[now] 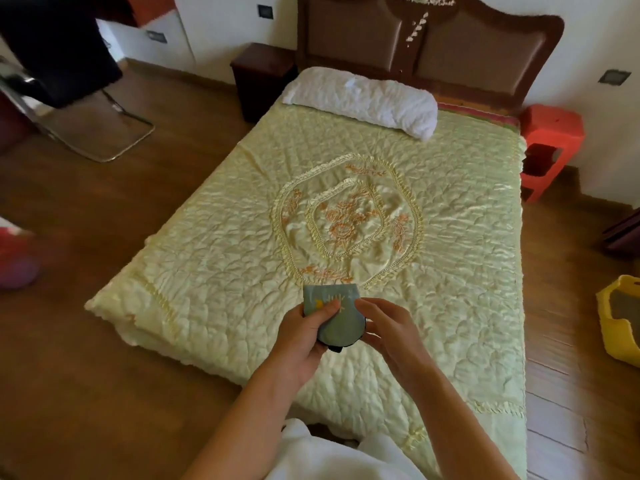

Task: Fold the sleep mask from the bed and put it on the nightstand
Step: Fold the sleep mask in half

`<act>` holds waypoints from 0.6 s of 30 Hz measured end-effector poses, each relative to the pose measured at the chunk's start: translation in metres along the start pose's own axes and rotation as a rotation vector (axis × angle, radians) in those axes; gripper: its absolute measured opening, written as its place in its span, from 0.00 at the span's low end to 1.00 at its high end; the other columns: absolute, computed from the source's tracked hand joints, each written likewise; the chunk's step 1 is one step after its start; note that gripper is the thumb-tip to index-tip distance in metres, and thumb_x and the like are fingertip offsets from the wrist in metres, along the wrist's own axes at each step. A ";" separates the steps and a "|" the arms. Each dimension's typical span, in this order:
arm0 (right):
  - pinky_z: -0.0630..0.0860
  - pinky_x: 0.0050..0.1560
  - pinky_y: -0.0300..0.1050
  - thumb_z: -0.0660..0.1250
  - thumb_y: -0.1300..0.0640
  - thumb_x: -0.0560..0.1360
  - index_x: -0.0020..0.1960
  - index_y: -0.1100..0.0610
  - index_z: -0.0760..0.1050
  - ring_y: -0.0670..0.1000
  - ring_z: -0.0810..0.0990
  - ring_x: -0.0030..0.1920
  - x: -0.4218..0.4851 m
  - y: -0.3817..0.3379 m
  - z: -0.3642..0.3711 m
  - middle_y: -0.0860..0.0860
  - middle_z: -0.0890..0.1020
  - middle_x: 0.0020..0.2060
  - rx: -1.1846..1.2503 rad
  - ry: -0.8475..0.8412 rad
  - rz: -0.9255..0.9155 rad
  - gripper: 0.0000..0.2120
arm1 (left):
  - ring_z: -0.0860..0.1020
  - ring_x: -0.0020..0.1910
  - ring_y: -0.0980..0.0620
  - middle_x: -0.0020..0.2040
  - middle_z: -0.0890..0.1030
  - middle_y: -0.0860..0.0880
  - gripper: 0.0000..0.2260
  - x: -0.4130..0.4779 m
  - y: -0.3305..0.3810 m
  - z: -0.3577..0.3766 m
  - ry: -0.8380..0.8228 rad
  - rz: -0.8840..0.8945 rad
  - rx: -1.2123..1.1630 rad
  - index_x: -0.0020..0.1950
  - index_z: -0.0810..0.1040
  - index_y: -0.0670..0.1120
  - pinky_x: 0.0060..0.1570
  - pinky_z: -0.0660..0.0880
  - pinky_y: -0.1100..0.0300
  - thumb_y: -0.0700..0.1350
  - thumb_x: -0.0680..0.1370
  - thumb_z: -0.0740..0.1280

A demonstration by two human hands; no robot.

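Mask looks folded, pinched by left hand, right hand loosely touching; nightstand sits far ahead-left.

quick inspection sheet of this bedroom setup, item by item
surface: bed covered by a pale yellow quilted spread with an orange embroidered centre; white pillow at the head.
job's things: sleep mask, grey-green, already folded over, held above the foot of the bed; dark wooden nightstand beside the headboard, its top bare.
clutter: red plastic stool on the other side of the bed; yellow basket on the floor.
grippers: left hand pinches the mask, thumb on top; right hand touches its edge with the fingertips.
cables: nothing seen.
surroundings: wooden floor; folding metal chair with dark cloth; wall sockets.
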State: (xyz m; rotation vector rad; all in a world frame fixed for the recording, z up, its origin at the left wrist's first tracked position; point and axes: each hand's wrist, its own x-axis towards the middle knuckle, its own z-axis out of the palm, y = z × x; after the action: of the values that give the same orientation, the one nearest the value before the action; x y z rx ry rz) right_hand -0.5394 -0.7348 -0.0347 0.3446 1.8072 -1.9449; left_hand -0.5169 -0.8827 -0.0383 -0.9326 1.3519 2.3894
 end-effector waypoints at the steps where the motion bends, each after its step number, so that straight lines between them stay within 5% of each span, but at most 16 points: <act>1: 0.82 0.43 0.42 0.70 0.54 0.78 0.52 0.58 0.84 0.55 0.87 0.49 0.000 0.000 0.006 0.57 0.88 0.48 -0.028 -0.049 0.005 0.08 | 0.84 0.44 0.45 0.46 0.86 0.41 0.13 -0.007 -0.001 -0.007 0.031 0.014 -0.033 0.56 0.81 0.40 0.37 0.78 0.53 0.42 0.74 0.72; 7: 0.84 0.46 0.47 0.69 0.55 0.78 0.50 0.60 0.85 0.55 0.87 0.49 -0.014 0.014 0.042 0.57 0.88 0.47 -0.138 -0.341 0.050 0.09 | 0.83 0.53 0.41 0.55 0.84 0.37 0.17 -0.059 -0.029 -0.045 0.248 0.070 -0.276 0.60 0.80 0.39 0.43 0.81 0.51 0.40 0.72 0.73; 11: 0.84 0.47 0.48 0.69 0.54 0.78 0.50 0.61 0.85 0.58 0.87 0.51 -0.035 0.034 0.065 0.59 0.88 0.49 -0.195 -0.492 0.102 0.10 | 0.81 0.58 0.39 0.56 0.85 0.39 0.20 -0.098 -0.055 -0.071 0.353 0.166 -0.403 0.62 0.80 0.42 0.62 0.76 0.41 0.42 0.70 0.74; 18: 0.85 0.50 0.52 0.70 0.53 0.77 0.52 0.60 0.85 0.58 0.87 0.51 -0.071 0.057 0.127 0.58 0.88 0.49 -0.368 -0.731 0.122 0.11 | 0.81 0.59 0.42 0.58 0.84 0.40 0.27 -0.157 -0.078 -0.118 0.591 0.298 -0.578 0.63 0.78 0.40 0.64 0.75 0.42 0.44 0.65 0.76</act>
State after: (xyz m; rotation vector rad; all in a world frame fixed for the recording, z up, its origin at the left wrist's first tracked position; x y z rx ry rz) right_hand -0.4344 -0.8500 -0.0375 -0.3341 1.5389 -1.3507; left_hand -0.3094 -0.9235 -0.0354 -1.8155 1.0032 2.9500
